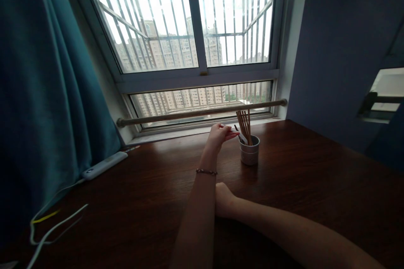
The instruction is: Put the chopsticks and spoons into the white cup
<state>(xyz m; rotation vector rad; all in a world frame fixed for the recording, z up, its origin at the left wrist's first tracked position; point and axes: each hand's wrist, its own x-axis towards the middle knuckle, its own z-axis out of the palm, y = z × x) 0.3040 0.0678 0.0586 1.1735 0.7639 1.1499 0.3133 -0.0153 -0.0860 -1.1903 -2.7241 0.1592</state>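
My left hand (220, 133) reaches forward over the table, its fingers pinched on a slim white pen-like stick (243, 138). The stick's lower end tilts into the mouth of a grey cup (249, 154); its exact kind is too small to tell. Several thin brown wooden sticks (244, 125) stand fanned in the cup, with a short dark stick (236, 128) leaning beside them. My right hand (225, 201) rests closed near the table's middle, up against my left forearm. That forearm covers most of its fingers, so anything inside them is hidden.
A white power strip (105, 164) lies at the left by the teal curtain (63, 75). White cables (59, 226) and a yellow strip (46, 217) are at the lower left. Beyond the brown table (303, 168), a rail (202, 112) crosses the barred window.
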